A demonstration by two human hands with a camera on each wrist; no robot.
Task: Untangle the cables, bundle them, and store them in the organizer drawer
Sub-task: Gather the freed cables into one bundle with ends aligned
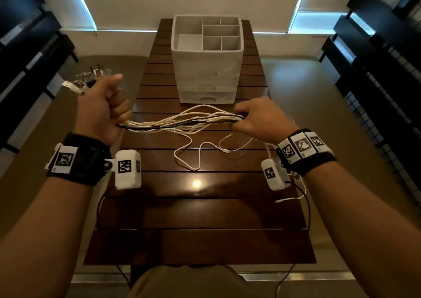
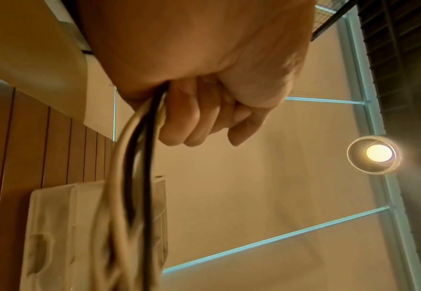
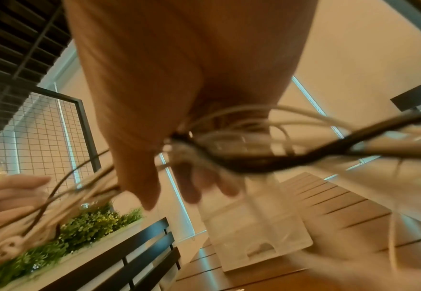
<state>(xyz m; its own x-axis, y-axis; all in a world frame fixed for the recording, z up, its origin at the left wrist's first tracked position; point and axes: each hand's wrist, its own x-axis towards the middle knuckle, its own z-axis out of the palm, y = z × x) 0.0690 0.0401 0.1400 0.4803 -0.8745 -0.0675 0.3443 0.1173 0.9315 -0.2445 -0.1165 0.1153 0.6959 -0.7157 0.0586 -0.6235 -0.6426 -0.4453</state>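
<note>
Head view: left hand fists the cables by their plugs, right hand grips them further along, likely straightening them for bundling.

Left hand fingers curl around white and black cables.

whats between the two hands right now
A span of cables, white with a black one, runs from the left hand to the right hand above the table, seen in the head view.
</note>
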